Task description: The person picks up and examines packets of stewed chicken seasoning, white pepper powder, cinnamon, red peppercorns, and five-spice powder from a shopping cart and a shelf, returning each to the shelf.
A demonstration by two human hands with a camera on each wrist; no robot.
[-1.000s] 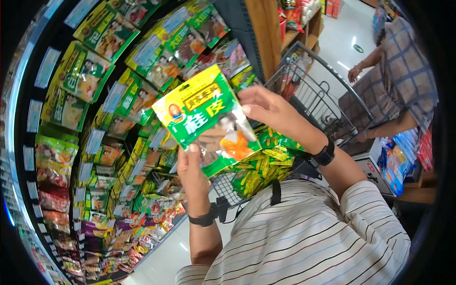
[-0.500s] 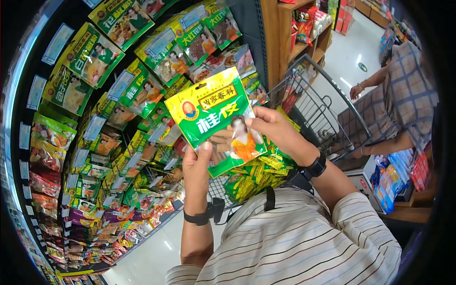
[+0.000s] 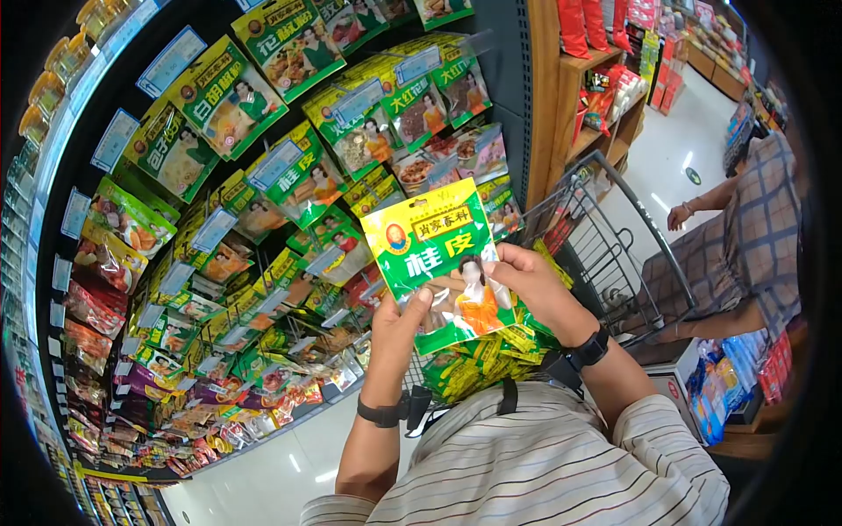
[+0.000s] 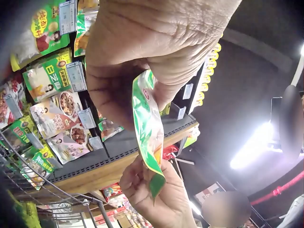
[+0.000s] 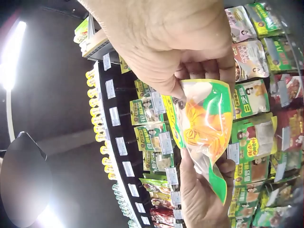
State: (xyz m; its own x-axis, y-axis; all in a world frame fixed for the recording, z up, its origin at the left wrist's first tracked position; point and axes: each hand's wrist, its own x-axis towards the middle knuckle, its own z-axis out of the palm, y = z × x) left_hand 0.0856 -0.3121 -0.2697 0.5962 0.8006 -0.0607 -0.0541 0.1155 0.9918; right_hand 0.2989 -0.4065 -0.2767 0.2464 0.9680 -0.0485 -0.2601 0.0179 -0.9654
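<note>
A green and yellow spice packet (image 3: 438, 254) with a clear window faces up in the head view, brown sticks showing inside. My left hand (image 3: 399, 329) pinches its lower left edge, thumb on the front. At the right edge my right hand (image 3: 544, 289) pinches it too, with the thumb over the front. In the left wrist view the packet (image 4: 147, 121) is seen edge-on between both hands. The right wrist view shows its front, with an orange figure on the packet (image 5: 206, 118). Below it, several more green and yellow packets (image 3: 465, 373) lie in the cart's basket.
Tall shelves on the left carry hanging spice packets (image 3: 232, 96) and price tags (image 3: 173, 61). A wire shopping cart (image 3: 605, 245) stands at the right. Beyond it is a person in a checked shirt (image 3: 754, 202). A wooden shelf (image 3: 548, 114) ends the aisle, near red bags (image 3: 586, 26).
Both hands and the packet have moved right and down in the head view as the view shifted. The right hand, loosely at the edge a second ago, now pinches the packet's side.
</note>
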